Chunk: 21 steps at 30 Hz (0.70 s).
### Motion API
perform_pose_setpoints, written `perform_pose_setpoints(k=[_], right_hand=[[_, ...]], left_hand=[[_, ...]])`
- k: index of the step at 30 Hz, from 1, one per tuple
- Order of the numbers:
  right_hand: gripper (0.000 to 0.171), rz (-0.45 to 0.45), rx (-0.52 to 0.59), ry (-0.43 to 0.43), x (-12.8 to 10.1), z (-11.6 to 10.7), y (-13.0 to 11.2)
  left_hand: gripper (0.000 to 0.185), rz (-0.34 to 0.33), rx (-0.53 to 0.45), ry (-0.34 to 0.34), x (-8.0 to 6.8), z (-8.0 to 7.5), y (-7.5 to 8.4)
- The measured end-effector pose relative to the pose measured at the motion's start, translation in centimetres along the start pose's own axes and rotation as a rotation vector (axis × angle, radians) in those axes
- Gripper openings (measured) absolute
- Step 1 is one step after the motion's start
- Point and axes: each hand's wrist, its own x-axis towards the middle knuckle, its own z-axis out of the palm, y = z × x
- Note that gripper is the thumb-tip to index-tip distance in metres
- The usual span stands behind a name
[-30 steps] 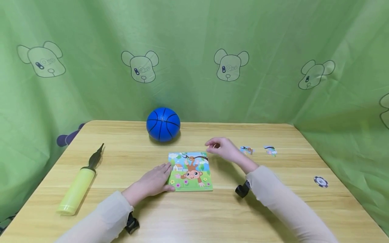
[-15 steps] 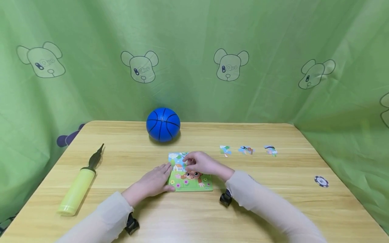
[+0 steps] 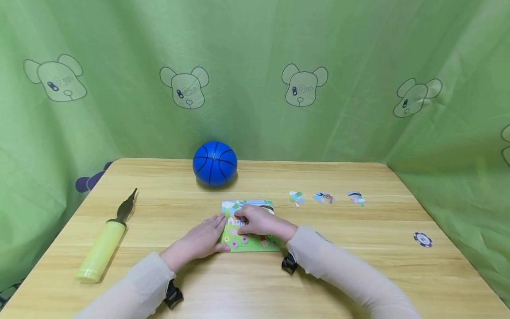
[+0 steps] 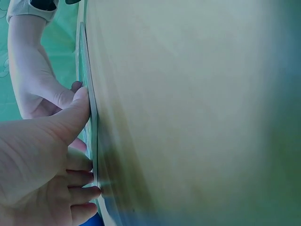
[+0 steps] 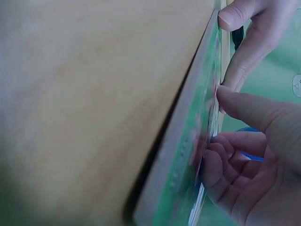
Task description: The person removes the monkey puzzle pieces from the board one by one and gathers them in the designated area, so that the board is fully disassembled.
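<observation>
A square jigsaw puzzle board (image 3: 249, 246) with a monkey, a house and flowers lies flat on the table. My left hand (image 3: 202, 237) rests along its left side, fingers extended and thumb at the lower left corner. Over the board's middle, my right hand (image 3: 260, 220) covers much of the monkey. In the right wrist view, the right thumb and index finger touch the picture some distance apart, the other fingers bent. Three puzzle pieces lie right of the board: a leafy one (image 3: 295, 196), one with a brown figure (image 3: 324, 197), and one with a dark branch (image 3: 355, 197).
A blue ball (image 3: 215, 164) sits behind the board. At the left lies a yellow hand pump (image 3: 101, 252) with a black nozzle. A poker chip (image 3: 423, 239) is near the table's right edge. Green printed cloth (image 3: 247, 124) hangs behind the table.
My right hand has moved left and down from beyond the board's upper right corner onto its middle. The leafy piece, hidden before, now shows on the table. My left hand stays put.
</observation>
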Motion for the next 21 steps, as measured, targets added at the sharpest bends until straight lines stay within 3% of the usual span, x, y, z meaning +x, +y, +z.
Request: perform_pose_setpoints(k=[12,21], right_hand=[[0.047,0.019,-0.013,0.029,-0.36,0.1,-0.27],[0.041,0.011,0.032,0.043,-0.26,0.04,-0.11]], left_hand=[[0.082,-0.021,-0.006,-0.012,0.05,-0.06,-0.02],[0.068,-0.045,0.033,-0.017,0.08,-0.12,0.16]])
